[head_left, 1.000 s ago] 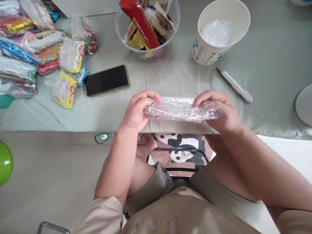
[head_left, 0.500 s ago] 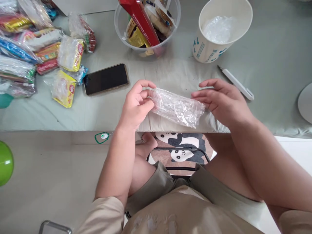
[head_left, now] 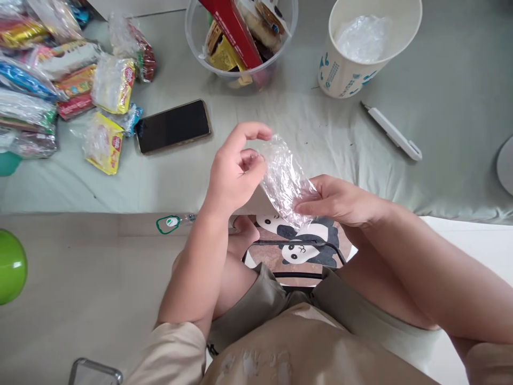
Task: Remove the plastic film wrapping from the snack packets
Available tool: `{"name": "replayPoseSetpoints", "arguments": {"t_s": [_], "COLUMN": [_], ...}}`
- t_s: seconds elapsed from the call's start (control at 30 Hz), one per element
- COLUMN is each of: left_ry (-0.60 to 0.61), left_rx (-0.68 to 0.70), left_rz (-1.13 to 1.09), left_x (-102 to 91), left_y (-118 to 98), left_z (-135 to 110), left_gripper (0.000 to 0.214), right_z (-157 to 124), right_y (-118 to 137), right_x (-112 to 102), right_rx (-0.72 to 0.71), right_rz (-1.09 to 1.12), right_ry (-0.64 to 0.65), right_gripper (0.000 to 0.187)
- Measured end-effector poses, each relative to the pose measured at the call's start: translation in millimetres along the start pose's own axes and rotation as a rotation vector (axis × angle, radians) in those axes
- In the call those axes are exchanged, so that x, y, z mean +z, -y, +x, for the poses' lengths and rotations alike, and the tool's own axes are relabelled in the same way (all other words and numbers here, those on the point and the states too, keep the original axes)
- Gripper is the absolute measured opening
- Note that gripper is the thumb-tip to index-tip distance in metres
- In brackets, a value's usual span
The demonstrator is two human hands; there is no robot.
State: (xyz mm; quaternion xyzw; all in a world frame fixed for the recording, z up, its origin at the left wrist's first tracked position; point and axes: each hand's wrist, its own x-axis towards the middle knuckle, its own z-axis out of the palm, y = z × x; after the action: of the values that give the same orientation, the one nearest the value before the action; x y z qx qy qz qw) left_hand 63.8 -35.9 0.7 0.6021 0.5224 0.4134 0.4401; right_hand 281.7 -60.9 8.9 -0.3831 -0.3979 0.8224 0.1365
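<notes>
A crinkled clear plastic wrapper [head_left: 285, 179] hangs slanted between my hands, just over the front edge of the table. My left hand [head_left: 239, 168] pinches its upper left end between thumb and curled fingers, the index finger arched above. At its lower right end my right hand [head_left: 336, 200] grips it, thumb on top and the fingers partly hidden behind the film. The wrapper is see-through and looks flat; I cannot tell whether anything is inside.
Behind stand a clear tub [head_left: 192, 45] of packaged snacks and a paper cup [head_left: 336, 85] with crumpled plastic inside. A white utility knife [head_left: 393, 133] lies at right, a phone [head_left: 173, 126] at left. Several wrapped snack packs [head_left: 106, 143] crowd the far left.
My right hand has moved down and left and closed on the wrapper's lower end. The wrapper has swung from nearly level to steeply slanted. My left hand has shifted slightly right and up.
</notes>
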Motion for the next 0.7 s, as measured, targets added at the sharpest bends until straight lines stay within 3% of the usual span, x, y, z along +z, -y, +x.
{"name": "replayPoseSetpoints", "arguments": {"t_s": [0.13,0.2,0.27,0.33,0.47,0.6,0.7], "left_ry": [-0.235,-0.289,-0.196,-0.018,0.214,0.319,0.295], "left_rx": [0.07,0.151,0.223,0.264,0.286,0.202,0.114], "left_rz": [0.114,0.179,0.225,0.271,0.343,0.277,0.197], "left_x": [-5.2,-3.4,2.1,9.0,15.9,13.9,14.3], "left_y": [-5,-14,-25,-32,-29,-21,-15], "left_z": [2,-3,-10,-15,-18,-16,-16], "left_gripper": [0.014,0.011,0.009,0.007,0.027,0.039,0.039], "right_z": [-1,-1,0,0,0,-1,-3], "right_y": [-2,-3,-4,-6,-9,-10,-8], "right_x": [0,1,2,2,-1,-7,-10], "right_rx": [-0.009,-0.034,-0.08,-0.156,-0.325,-0.38,-0.405], "right_rz": [-0.045,-0.051,-0.017,0.022,-0.033,-0.093,-0.147], "right_ry": [-0.052,-0.082,-0.125,-0.159,-0.163,-0.129,-0.076], "right_gripper": [0.019,0.02,0.02,0.021,0.019,0.018,0.023]}}
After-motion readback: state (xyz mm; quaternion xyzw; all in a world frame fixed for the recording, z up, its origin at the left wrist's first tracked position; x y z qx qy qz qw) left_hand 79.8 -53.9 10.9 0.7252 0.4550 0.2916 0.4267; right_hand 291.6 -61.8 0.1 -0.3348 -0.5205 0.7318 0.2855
